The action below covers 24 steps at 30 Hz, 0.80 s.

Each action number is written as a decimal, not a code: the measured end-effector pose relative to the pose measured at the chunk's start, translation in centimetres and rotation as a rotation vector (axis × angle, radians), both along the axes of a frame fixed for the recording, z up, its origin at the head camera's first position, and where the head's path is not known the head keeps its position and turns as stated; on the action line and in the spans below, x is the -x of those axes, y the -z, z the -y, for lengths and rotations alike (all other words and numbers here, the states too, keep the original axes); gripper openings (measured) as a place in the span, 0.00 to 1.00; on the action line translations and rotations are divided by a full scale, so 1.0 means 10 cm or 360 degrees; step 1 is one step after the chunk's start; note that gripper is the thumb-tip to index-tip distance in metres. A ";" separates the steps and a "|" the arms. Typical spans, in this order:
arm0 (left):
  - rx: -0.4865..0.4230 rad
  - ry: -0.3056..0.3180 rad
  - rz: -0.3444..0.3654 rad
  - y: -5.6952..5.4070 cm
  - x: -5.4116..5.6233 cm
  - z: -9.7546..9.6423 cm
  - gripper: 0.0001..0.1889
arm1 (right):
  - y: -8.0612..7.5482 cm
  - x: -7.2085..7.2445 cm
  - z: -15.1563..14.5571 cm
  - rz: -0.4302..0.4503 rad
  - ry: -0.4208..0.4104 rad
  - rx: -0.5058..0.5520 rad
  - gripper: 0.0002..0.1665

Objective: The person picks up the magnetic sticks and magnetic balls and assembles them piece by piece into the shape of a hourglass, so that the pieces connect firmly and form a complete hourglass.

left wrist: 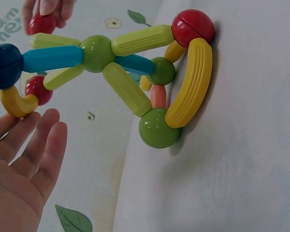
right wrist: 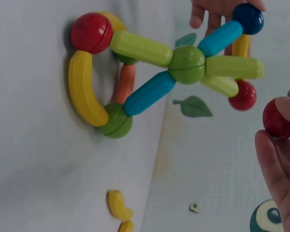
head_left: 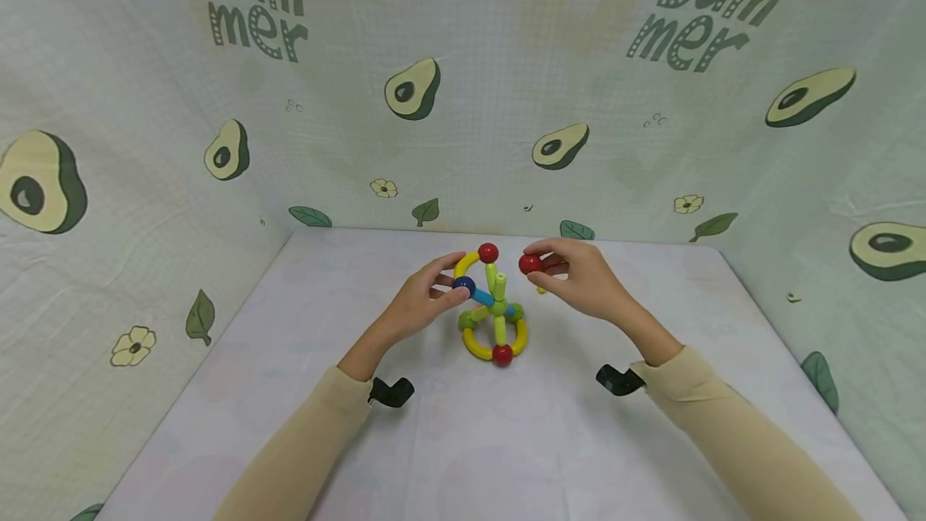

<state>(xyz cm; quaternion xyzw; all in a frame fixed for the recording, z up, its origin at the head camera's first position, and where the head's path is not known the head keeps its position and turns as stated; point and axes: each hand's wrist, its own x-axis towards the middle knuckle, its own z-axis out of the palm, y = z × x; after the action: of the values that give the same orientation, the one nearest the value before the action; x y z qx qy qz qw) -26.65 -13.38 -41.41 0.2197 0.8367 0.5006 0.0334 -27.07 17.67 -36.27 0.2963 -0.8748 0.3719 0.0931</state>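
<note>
A magnetic ball-and-stick structure stands on the table, its central green ball (left wrist: 97,54) joined to light green sticks (right wrist: 141,48) and blue sticks (right wrist: 150,93). At its base, a red ball (head_left: 502,355), green balls and curved yellow sticks (left wrist: 191,84) form a ring with an orange stick (right wrist: 125,83). My left hand (head_left: 418,301) holds the dark blue ball (head_left: 464,287) at the upper end, thumb on it and fingers by a curved yellow stick (left wrist: 18,102). Between thumb and fingertips, my right hand (head_left: 587,280) pinches a loose red ball (right wrist: 277,121), apart from the free end of a light green stick.
Loose curved yellow sticks (right wrist: 118,205) lie on the table behind the right hand. A white cloth with avocado prints (head_left: 412,89) hangs around the table (head_left: 463,441) at the back and sides. Black wrist mounts (head_left: 393,392) jut inward from both sleeves.
</note>
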 end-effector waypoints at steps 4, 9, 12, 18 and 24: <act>-0.0002 -0.0003 0.0008 0.01 0.01 0.00 0.40 | -0.05 -0.03 0.12 0.0002 -0.0049 0.0014 0.23; -0.0008 -0.0002 0.0017 0.01 0.01 0.00 0.40 | -0.09 -0.06 0.23 -0.0033 -0.0101 0.0017 0.23; -0.0012 0.0005 0.0009 0.01 0.01 0.00 0.40 | -0.10 -0.07 0.29 -0.0043 -0.0130 0.0017 0.23; -0.0014 0.0019 0.0004 0.01 0.01 0.02 0.40 | -0.08 -0.05 0.37 -0.0015 -0.0173 0.0021 0.23; -0.0013 0.0014 0.0001 0.01 0.01 0.03 0.40 | -0.08 -0.02 0.41 0.0002 -0.0171 0.0010 0.24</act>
<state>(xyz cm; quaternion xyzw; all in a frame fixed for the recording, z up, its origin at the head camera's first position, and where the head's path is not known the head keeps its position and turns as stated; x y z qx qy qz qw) -26.71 -13.66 -41.56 0.2232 0.8336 0.5040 0.0350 -26.84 13.61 -35.43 0.3425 -0.8564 0.3792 0.0733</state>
